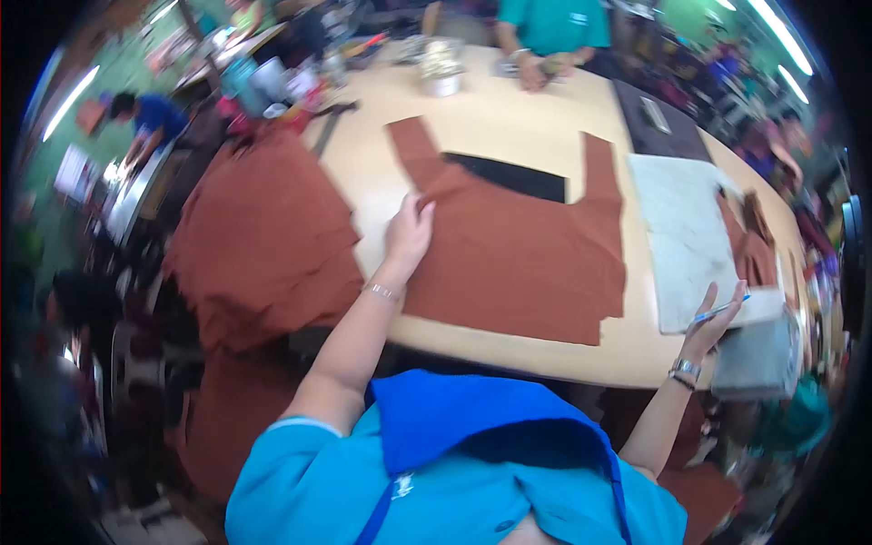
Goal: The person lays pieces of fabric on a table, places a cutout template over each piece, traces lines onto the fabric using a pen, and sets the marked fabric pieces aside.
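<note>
A reddish-brown cut fabric piece (522, 259) with two strap-like extensions lies flat on the table in front of me. My left hand (411, 233) is closed on its left edge, just below the left strap. Off to the right, my right hand (713, 329) holds a blue and white pen (719, 311) across its fingers, away from the fabric. Part of a black flat piece (509, 175) shows at the fabric's curved upper edge.
A pile of brown fabric (263, 236) hangs over the table's left side. A pale sheet (681, 236) and more brown pieces (754, 245) lie at right. A white tub (442, 82) stands at the back, near a person in a teal shirt (554, 27).
</note>
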### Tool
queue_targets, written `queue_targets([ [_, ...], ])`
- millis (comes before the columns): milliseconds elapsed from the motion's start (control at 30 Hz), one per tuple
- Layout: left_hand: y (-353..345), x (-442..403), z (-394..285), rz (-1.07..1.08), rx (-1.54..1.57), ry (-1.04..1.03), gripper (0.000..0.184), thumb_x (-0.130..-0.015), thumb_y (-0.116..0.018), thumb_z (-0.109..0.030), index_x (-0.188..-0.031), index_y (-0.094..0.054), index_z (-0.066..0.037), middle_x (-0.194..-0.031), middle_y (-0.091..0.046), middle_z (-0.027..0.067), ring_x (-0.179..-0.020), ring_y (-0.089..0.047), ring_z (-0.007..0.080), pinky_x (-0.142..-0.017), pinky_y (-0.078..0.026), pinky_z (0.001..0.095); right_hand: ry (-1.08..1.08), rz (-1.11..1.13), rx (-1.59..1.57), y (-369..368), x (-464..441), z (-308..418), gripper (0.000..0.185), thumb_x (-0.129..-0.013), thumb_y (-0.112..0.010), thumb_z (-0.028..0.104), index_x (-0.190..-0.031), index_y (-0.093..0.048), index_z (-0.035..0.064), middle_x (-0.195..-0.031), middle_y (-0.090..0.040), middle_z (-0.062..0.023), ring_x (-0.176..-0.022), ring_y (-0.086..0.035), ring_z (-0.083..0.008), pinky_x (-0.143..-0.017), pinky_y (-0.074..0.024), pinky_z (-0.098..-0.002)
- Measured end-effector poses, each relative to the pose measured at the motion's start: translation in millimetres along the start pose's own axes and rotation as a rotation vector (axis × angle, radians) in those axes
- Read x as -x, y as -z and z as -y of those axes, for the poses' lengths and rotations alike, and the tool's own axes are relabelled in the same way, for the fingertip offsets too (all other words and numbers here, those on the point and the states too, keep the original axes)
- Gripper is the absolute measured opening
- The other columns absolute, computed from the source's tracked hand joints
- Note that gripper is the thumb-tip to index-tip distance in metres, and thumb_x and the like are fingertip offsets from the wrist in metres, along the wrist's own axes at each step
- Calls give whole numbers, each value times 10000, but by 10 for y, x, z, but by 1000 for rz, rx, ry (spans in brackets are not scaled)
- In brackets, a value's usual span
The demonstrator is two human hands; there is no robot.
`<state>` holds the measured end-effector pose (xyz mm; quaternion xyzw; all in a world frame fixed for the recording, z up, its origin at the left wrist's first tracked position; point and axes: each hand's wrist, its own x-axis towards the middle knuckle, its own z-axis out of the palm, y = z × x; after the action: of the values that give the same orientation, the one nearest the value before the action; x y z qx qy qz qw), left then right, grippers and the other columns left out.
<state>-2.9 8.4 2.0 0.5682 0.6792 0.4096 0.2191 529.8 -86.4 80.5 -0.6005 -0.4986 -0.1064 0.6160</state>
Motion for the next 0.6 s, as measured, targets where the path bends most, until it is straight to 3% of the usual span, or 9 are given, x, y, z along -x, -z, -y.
queue_targets([
  [33, 63, -42, 19, -4, 236, 29, 310, -961, -575, -281, -1153, -560, -37, -1126, -634, 154, -1073, -598, 319, -972, -420, 410, -252, 30, -435, -203, 82, 37, 557, -947, -633, 170, -1412, -400, -29, -1397, -506, -197, -1295, -488, -294, -1078, -378, -396],
  [100, 478, 0, -272, -168, 389, 3, 266, -999, -512, -216, -1152, -535, 0, -1147, -624, 123, -1084, -578, 243, -946, -436, 359, 58, 481, 185, -506, 422, 413, 516, -949, -633, 188, -1381, -452, -28, -1384, -528, -189, -1278, -509, -287, -1075, -379, -394],
  [167, 926, -134, -81, -357, 685, -15, 264, -1011, -480, -171, -1195, -509, 16, -1219, -589, 129, -1138, -523, 191, -980, -417, 345, 68, 635, 77, -817, 698, 560, 447, -942, -641, 166, -1330, -521, -18, -1354, -557, -182, -1268, -520, -282, -1071, -382, -382],
  [233, 1761, -28, -5, -516, 567, 38, 352, -1004, -493, -192, -1275, -479, 32, -1311, -538, 160, -1216, -481, 217, -1049, -369, 352, 47, 812, 48, -1018, 933, 564, 440, -938, -645, 156, -1326, -528, -14, -1346, -565, -175, -1256, -529, -275, -1058, -395, -374],
  [300, 2584, 229, 251, -844, 296, 97, 498, -971, -539, -270, -1295, -468, 100, -1309, -545, 192, -1231, -493, 255, -1050, -371, 363, -1, 898, 32, -1052, 1011, 577, 423, -926, -658, 126, -1309, -545, -14, -1315, -581, -166, -1226, -547, -264, -1030, -428, -364],
  [333, 3059, 434, 464, -862, 141, 183, 448, -950, -565, -265, -1234, -533, 80, -1240, -589, 174, -1164, -535, 252, -1016, -399, 362, -8, 923, 34, -1081, 1051, 492, 418, -925, -658, 118, -1306, -548, -13, -1306, -584, -165, -1218, -552, -260, -1024, -435, -360],
  [400, 3797, 987, 885, -1050, 232, 169, 366, -937, -583, -259, -1185, -593, 10, -1133, -636, 108, -1037, -578, 214, -953, -432, 350, -93, 924, -56, -1105, 1115, 384, 393, -924, -652, 92, -1290, -558, -18, -1289, -588, -161, -1204, -558, -252, -1024, -443, -357],
  [500, 4768, 2121, 1656, -1240, 296, 280, 484, -967, -546, -256, -1363, -462, 9, -1352, -510, 142, -1207, -520, 248, -1031, -416, 377, -129, 916, -119, -1126, 1140, 348, 373, -934, -640, 92, -1279, -562, -28, -1293, -589, -157, -1203, -559, -241, -1029, -443, -352],
  [600, 4818, 3121, 1524, -1391, 255, 395, 479, -1000, -487, -198, -1418, -372, 6, -1389, -475, 162, -1236, -509, 296, -1036, -430, 418, -128, 919, -91, -1098, 1124, 359, 364, -946, -628, 102, -1273, -560, -41, -1296, -591, -157, -1208, -559, -232, -1038, -436, -339],
])
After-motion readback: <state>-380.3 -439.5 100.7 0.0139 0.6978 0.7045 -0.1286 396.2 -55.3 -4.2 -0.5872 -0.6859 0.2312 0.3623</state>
